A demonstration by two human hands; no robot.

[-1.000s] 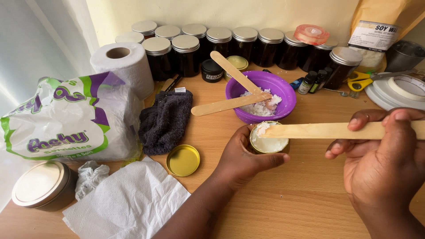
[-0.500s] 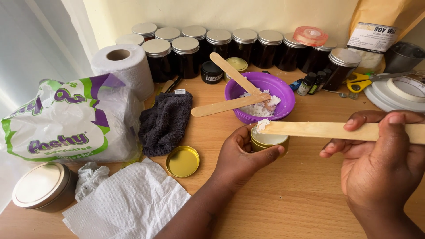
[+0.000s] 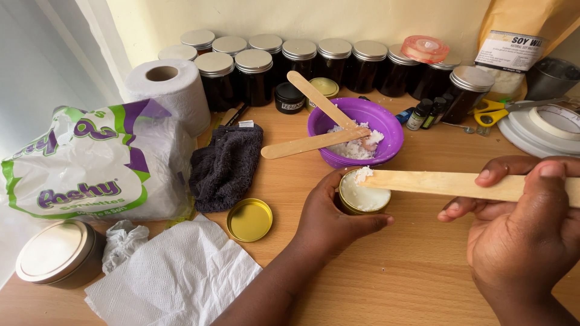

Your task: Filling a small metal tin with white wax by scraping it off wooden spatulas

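Note:
My left hand [image 3: 329, 214] grips a small gold tin [image 3: 364, 195] filled with white wax, steadying it on the wooden table. My right hand [image 3: 524, 226] holds a flat wooden stick [image 3: 447, 184] level, its left tip carrying a clump of white flakes over the tin's far rim. Just behind the tin stands a purple bowl [image 3: 386, 140] with white flakes and two more wooden sticks [image 3: 308, 145] resting in it. The tin's gold lid [image 3: 249, 219] lies upturned to the left.
A row of dark jars with metal lids [image 3: 302, 57] lines the wall. A toilet roll [image 3: 172, 90], a plastic tissue pack [image 3: 96, 166], a dark cloth [image 3: 226, 166], white paper [image 3: 175, 278], a round metal tin [image 3: 57, 253] sit left. Scissors [image 3: 492, 111] and stacked plates [image 3: 544, 130] lie right.
The stick's tip has come down to the tin's rim with its clump of flakes. My left hand stays wrapped around the tin.

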